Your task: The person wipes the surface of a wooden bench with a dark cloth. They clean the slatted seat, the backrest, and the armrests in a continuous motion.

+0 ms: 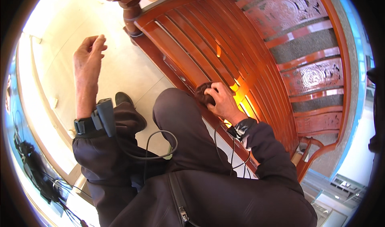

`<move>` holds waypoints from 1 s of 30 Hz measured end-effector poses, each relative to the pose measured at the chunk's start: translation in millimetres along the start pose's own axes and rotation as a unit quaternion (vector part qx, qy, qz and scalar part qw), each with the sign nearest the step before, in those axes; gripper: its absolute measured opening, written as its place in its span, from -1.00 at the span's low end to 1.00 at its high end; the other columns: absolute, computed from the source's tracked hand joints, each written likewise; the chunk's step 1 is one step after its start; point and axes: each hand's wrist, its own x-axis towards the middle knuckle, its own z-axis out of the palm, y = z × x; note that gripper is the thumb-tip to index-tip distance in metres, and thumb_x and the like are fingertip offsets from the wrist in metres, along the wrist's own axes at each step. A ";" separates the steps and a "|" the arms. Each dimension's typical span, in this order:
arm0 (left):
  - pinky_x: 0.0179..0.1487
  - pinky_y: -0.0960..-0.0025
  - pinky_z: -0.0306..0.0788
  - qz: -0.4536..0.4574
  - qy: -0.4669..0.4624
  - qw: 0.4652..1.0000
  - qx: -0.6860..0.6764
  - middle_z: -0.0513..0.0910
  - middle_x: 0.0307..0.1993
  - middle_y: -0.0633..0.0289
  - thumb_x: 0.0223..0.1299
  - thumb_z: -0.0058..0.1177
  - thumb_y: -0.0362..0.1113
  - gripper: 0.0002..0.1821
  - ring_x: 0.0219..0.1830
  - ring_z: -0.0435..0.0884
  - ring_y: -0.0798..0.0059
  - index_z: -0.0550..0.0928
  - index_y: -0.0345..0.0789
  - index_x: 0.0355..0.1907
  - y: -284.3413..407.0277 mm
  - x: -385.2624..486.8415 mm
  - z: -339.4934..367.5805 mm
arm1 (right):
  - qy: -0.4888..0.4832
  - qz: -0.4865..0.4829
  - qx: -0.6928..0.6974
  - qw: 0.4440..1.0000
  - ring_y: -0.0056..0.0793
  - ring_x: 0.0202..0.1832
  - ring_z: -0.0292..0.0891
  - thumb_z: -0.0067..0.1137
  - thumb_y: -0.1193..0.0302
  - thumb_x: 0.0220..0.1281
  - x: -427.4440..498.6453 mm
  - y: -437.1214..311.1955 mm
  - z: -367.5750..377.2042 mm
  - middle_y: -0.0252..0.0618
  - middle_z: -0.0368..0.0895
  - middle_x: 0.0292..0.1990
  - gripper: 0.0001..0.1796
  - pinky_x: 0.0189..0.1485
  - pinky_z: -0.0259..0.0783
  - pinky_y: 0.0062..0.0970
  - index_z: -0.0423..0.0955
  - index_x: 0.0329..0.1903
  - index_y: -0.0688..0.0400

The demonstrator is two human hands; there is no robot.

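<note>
My right hand (pixel 222 101) grips a dark brown cloth (pixel 205 94) and presses it on the front slats of a varnished wooden bench (pixel 192 46). Its fingers are bent over the cloth, which is bunched up beside my knee. My left hand (pixel 90 51) is raised over the pale floor, to the left of the bench, with fingers curled and the thumb near them. Nothing shows in it, though the palm is partly hidden. A grey device (pixel 106 117) is strapped to my left wrist.
The bench has a carved backrest (pixel 314 76) on the right and a turned armrest post (pixel 130 16) at the top. Thin cables (pixel 162 132) hang in loops from both wrists across my lap. More dark cables (pixel 36 172) lie at the lower left. Tiled floor (pixel 120 64) shows beside the bench.
</note>
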 end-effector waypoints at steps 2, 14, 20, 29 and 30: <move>0.11 0.39 0.56 0.001 0.000 1.000 0.003 0.81 -0.08 0.15 0.54 0.22 -0.01 -0.53 0.03 0.75 0.47 0.76 -0.43 0.13 -4.1 -0.1 -0.1 | -0.019 0.035 0.009 0.999 0.02 0.12 0.58 0.56 0.51 -0.08 -38.3 0.9 -9.2 -0.14 0.51 0.07 -0.47 0.09 0.59 -0.07 0.57 0.03 0.03; 0.32 0.22 0.56 0.040 -0.024 0.998 0.044 0.79 0.05 0.03 0.52 0.16 0.23 -0.33 0.16 0.73 0.29 0.74 -0.43 0.16 -22.7 12.9 9.0 | -0.074 0.235 0.012 0.969 0.10 0.15 0.57 0.59 0.52 0.01 -251.8 0.6 -46.1 -0.08 0.43 0.16 -0.37 0.10 0.57 -0.04 0.52 0.18 0.06; 0.33 0.20 0.56 0.043 -0.048 0.997 0.037 0.79 0.07 0.04 0.51 0.16 0.25 -0.31 0.17 0.73 0.29 0.74 -0.44 0.16 -22.9 21.1 19.6 | -0.017 0.354 -0.100 0.930 0.12 0.22 0.55 0.62 0.49 -0.05 -363.4 -15.3 -41.7 -0.05 0.45 0.17 -0.42 0.19 0.60 -0.04 0.51 0.05 0.03; 0.38 0.17 0.53 0.053 -0.055 0.995 0.060 0.78 0.12 -0.01 0.48 0.15 0.30 -0.26 0.23 0.72 0.25 0.73 -0.42 0.22 -25.2 25.3 24.4 | 0.036 0.476 -0.154 0.865 0.17 0.22 0.53 0.67 0.42 -0.02 -450.1 -25.0 -48.8 0.01 0.48 0.16 -0.38 0.24 0.55 -0.03 0.44 0.05 0.04; 0.37 0.19 0.53 0.059 -0.059 0.995 0.058 0.78 0.12 0.00 0.49 0.16 0.28 -0.26 0.22 0.72 0.25 0.72 -0.43 0.23 -25.7 25.0 23.9 | 0.047 0.466 -0.145 0.871 0.18 0.23 0.53 0.64 0.45 -0.02 -445.4 -23.9 -47.4 0.01 0.48 0.17 -0.39 0.22 0.55 -0.02 0.45 0.07 0.04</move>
